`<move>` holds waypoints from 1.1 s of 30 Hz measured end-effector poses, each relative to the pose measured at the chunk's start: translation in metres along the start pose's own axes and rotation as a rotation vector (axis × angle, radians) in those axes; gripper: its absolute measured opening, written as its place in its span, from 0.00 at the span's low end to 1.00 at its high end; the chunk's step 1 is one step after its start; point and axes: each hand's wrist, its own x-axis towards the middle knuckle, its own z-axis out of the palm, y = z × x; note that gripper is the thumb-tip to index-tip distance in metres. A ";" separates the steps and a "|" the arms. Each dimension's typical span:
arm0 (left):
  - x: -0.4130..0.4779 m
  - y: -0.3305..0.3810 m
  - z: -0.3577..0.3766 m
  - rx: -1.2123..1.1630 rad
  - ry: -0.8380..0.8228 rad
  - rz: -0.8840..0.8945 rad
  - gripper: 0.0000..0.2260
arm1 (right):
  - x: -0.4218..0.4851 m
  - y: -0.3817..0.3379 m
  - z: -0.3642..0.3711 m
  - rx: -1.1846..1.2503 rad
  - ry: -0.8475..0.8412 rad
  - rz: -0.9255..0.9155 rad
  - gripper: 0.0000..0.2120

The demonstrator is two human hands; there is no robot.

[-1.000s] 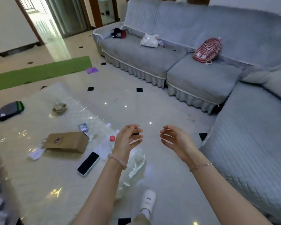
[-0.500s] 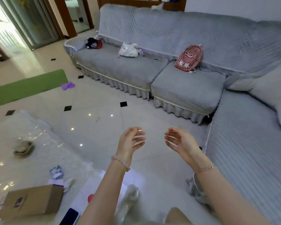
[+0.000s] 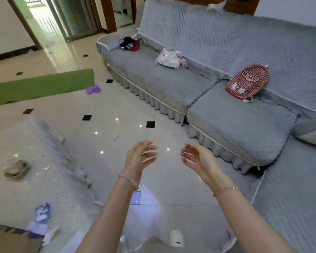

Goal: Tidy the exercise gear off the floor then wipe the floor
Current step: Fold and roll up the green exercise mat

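1. I'm seeing both hands hovering in mid-air over the floor point(image 3: 117, 106), between the tabletop point(image 3: 26, 189) and the grey sofa point(image 3: 162, 83). The palms are facing each other and not touching.
2. Left hand point(image 3: 139, 157): the fingers point(image 3: 150, 147) are spreading in a loose curve and gripping nothing. A pink bead bracelet point(image 3: 129, 179) is sitting on that wrist.
3. Right hand point(image 3: 199, 159): the fingers point(image 3: 187, 154) are also loosely curved and holding nothing. A thin chain bracelet point(image 3: 224, 189) is sitting on the wrist.
4. The green exercise mat point(image 3: 40, 86) is lying flat on the floor at far left, well apart from both hands. Its end is pointing toward the sofa.
5. A small purple item point(image 3: 93, 89) is lying on the floor just beside the mat's corner. I'm not able to tell what it is.
6. The floor is showing glossy pale tiles with small black insets, and it's reflecting light spots.
7. A red checked backpack point(image 3: 247, 81) is leaning against the sofa's backrest. A white bag point(image 3: 169, 58) and a black-and-red cap point(image 3: 130, 44) are lying farther along the seat.
8. The tabletop is carrying a small dish point(image 3: 16, 169), a blue-white packet point(image 3: 42, 212) and a brown cardboard piece point(image 3: 13, 241) at the frame's bottom edge.
9. A white shoe point(image 3: 176, 238) is showing between the forearms at the bottom.
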 end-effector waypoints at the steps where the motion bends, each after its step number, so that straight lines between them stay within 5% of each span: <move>1: 0.012 0.005 0.004 -0.013 0.019 0.003 0.08 | 0.015 -0.010 0.004 -0.007 -0.013 0.006 0.07; 33: 0.499 0.226 -0.110 -0.159 0.372 0.070 0.09 | 0.509 -0.160 0.363 -0.237 -0.379 0.149 0.07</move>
